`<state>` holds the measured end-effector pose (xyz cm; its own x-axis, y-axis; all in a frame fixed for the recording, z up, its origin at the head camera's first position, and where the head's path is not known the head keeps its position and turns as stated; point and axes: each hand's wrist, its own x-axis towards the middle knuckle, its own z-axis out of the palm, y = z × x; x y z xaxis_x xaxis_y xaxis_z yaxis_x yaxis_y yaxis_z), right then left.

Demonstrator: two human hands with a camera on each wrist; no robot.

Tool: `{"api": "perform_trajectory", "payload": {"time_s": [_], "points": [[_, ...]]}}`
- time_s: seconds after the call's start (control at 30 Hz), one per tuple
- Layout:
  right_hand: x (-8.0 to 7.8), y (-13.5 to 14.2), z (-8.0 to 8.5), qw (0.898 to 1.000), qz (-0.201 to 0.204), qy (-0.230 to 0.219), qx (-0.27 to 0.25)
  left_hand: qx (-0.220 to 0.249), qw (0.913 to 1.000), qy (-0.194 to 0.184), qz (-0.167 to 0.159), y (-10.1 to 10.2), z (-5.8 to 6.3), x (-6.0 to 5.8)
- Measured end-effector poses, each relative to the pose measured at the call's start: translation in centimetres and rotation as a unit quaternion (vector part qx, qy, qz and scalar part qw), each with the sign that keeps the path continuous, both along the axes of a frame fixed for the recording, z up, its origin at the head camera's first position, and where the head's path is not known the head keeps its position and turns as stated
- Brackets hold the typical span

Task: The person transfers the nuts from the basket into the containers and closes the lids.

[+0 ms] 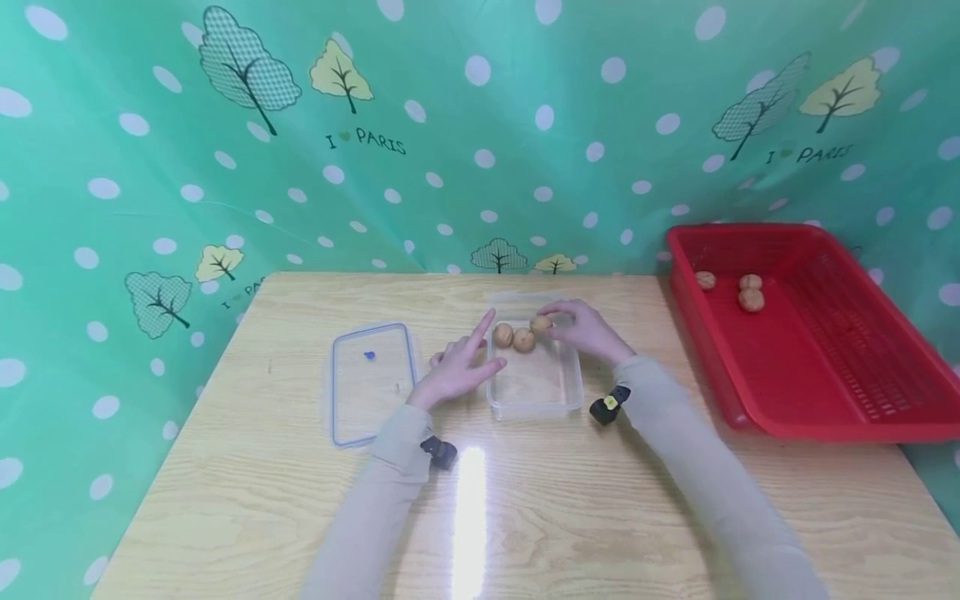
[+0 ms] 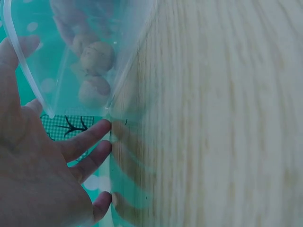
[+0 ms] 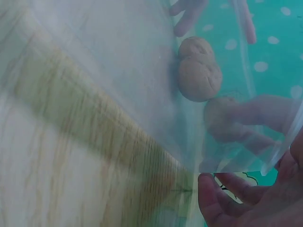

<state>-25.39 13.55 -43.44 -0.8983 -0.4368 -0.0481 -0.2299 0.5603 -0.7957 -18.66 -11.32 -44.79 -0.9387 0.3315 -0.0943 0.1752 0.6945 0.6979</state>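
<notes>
A clear plastic container (image 1: pixel 534 407) stands on the table without its lid. Two walnuts (image 1: pixel 523 340) lie in its far part, towards the left. Over the far right of the container my right hand (image 1: pixel 588 332) pinches a third walnut (image 1: pixel 541 325) between thumb and finger; through the clear wall in the right wrist view those fingers show around the walnut (image 3: pixel 220 118). At the container's left side is my left hand (image 1: pixel 457 371), its fingers spread and holding nothing. In the left wrist view several fingertips (image 2: pixel 105 126) of that hand touch the tabletop beside the container.
A clear lid (image 1: pixel 375 408) with a blue rim lies left of the container, with a small blue mark on it. On the right stands a red basket (image 1: pixel 712 358) with three walnuts (image 1: pixel 751 300) in its far part. A green patterned cloth (image 1: pixel 450 167) hangs behind the table.
</notes>
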Motion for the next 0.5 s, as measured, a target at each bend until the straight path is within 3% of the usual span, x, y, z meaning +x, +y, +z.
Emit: {"api": "perform_trajectory", "payload": {"time_s": [0.27,0.5], "points": [[0.2,0.3,0.0,1.000,-0.002,-0.002,-0.003,-0.003,1.0000,0.002,0.000,0.2,-0.1,0.1],[0.7,1.0,0.4,0.999,-0.032,-0.004,-0.010,-0.009,0.9999,0.007,0.006,0.2,-0.3,0.0]]}}
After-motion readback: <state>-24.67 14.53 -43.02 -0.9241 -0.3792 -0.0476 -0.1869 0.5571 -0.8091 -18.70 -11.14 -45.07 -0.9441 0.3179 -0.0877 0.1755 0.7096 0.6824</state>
